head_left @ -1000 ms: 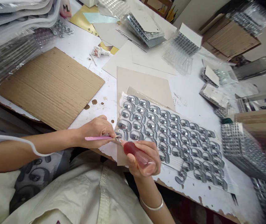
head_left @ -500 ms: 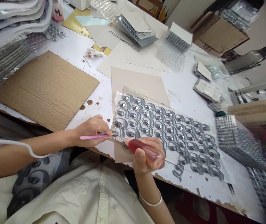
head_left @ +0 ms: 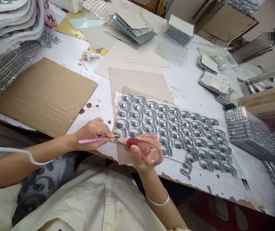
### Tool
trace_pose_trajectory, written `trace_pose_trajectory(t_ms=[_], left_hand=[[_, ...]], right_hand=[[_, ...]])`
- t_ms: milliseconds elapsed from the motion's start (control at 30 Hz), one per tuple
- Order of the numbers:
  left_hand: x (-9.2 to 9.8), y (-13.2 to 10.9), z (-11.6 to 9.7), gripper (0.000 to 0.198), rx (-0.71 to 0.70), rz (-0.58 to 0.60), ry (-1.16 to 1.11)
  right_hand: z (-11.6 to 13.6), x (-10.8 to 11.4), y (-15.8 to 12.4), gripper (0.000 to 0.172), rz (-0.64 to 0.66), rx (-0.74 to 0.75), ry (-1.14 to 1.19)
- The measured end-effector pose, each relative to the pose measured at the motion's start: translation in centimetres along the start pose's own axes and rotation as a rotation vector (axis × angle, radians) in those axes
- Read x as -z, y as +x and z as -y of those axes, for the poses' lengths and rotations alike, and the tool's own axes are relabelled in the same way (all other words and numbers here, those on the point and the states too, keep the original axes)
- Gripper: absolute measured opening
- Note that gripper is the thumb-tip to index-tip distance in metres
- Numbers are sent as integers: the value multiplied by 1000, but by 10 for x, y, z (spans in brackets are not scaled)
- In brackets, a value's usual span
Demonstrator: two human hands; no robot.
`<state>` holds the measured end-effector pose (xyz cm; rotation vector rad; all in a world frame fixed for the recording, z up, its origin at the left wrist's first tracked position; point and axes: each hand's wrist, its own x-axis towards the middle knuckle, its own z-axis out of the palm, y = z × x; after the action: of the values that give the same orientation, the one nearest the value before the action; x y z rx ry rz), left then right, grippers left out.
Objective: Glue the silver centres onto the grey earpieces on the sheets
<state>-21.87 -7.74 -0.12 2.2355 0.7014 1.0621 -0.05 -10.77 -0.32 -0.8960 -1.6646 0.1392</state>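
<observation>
A pink tool like tweezers or a thin brush [head_left: 93,140] is pinched in my left hand [head_left: 91,133]; its tip reaches a grey curved piece at the near left corner of the sheet. My right hand [head_left: 146,154] is wrapped around a soft bottle of red-pink liquid [head_left: 143,150], tilted with its nozzle pointing left, close to that same piece. Rows of grey hook-shaped pieces [head_left: 163,123], each with a shiny stone, lie on a ribbed white sheet. One such piece [head_left: 187,167] sticks out past the near edge of the rows.
Brown cardboard [head_left: 46,94] lies to the left, beside a stack of clear-wrapped sheets [head_left: 9,25]. A pink bottle marked M. [head_left: 50,16] stands behind it. Crumpled tissue [head_left: 89,55] and packs of stones [head_left: 132,25] lie farther back. Stacked stone sheets [head_left: 253,134] stand at the right.
The bottle in my right hand has moved left, nearer the left hand's tool tip. My left hand keeps its pinch at the same corner piece. The whole view has shifted slightly.
</observation>
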Motion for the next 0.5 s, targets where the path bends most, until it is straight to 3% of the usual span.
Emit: trace_pose_trajectory(t_ms=[300,500], left_hand=[[0,0,0,3,1,28,36],[5,2,-2,7,-57,-57,36]], right_hand=[[5,-3,1,21,-2,-4,49],[-8,13,18,15,-389,-170,145]])
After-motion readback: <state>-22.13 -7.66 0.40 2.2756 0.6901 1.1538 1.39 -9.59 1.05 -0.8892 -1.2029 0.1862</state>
